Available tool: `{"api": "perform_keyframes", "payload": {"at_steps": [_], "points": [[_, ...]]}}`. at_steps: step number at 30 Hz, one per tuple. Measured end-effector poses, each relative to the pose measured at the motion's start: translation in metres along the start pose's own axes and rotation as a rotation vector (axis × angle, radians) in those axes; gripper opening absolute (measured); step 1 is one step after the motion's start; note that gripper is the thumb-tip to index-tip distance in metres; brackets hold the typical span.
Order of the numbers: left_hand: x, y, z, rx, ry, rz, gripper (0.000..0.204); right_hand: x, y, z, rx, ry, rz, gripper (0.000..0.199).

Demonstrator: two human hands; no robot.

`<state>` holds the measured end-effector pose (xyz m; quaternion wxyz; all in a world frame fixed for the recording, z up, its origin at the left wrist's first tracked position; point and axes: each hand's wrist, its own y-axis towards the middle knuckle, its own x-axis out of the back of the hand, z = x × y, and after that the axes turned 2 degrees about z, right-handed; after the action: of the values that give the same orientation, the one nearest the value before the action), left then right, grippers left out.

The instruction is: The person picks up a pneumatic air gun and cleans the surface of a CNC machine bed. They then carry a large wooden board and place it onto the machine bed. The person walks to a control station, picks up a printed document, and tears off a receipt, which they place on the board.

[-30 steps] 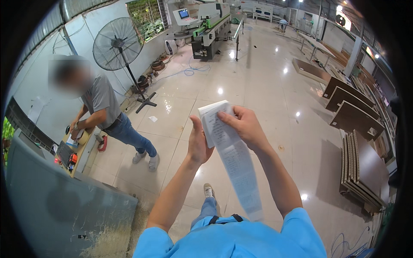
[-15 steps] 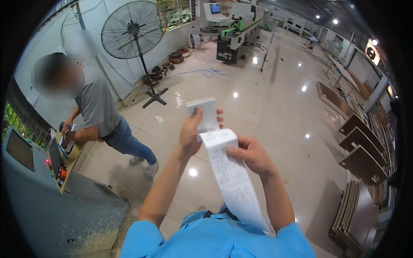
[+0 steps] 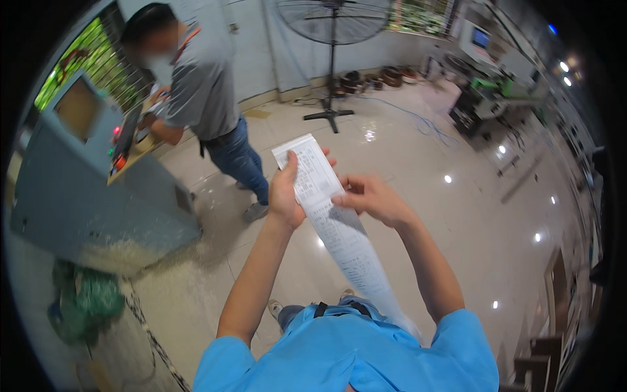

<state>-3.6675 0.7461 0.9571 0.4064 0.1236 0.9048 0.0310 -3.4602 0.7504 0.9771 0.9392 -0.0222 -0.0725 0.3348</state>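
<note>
A long strip of white printed labels (image 3: 346, 242) hangs from my hands toward my waist and trails past the right side of my blue shirt. My left hand (image 3: 287, 193) grips its upper end, thumb on top of a flat folded stack and fingertips showing past the far edge. Just to the right, my right hand (image 3: 369, 199) pinches the strip's edge between thumb and fingers, below the stack. The labels lie flat across both grips, and the lower length curves downward.
A co-worker in a grey shirt (image 3: 206, 91) stands at a grey-blue machine cabinet (image 3: 98, 189) on the left. Beyond stands a pedestal fan (image 3: 332, 65). A green-and-grey machine (image 3: 486, 98) is at the far right, and a green plastic bag (image 3: 91, 304) lies at lower left.
My view has swung left, bringing the cabinet and co-worker further in. The strip's raised loop has been laid flat onto the stack in my left hand.
</note>
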Motion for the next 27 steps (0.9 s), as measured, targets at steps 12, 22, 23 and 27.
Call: {"api": "perform_keyframes", "payload": {"at_steps": [12, 22, 23, 27], "points": [[-0.024, -0.043, 0.009, -0.191, 0.392, -0.153, 0.06, 0.009, -0.011, -0.021, 0.07, 0.37, 0.316, 0.045], [-0.017, -0.073, 0.067, -0.124, 0.197, -0.45, 0.057, -0.016, 0.034, -0.04, -0.077, 0.26, 0.193, 0.043], [-0.014, -0.072, 0.064, -0.173, 0.138, -0.418, 0.056, -0.015, 0.031, -0.044, -0.066, 0.23, 0.239, 0.042], [-0.005, -0.073, 0.027, -0.292, -0.028, -0.372, 0.055, -0.008, 0.0, -0.066, -0.091, 0.204, 0.471, 0.04]]}}
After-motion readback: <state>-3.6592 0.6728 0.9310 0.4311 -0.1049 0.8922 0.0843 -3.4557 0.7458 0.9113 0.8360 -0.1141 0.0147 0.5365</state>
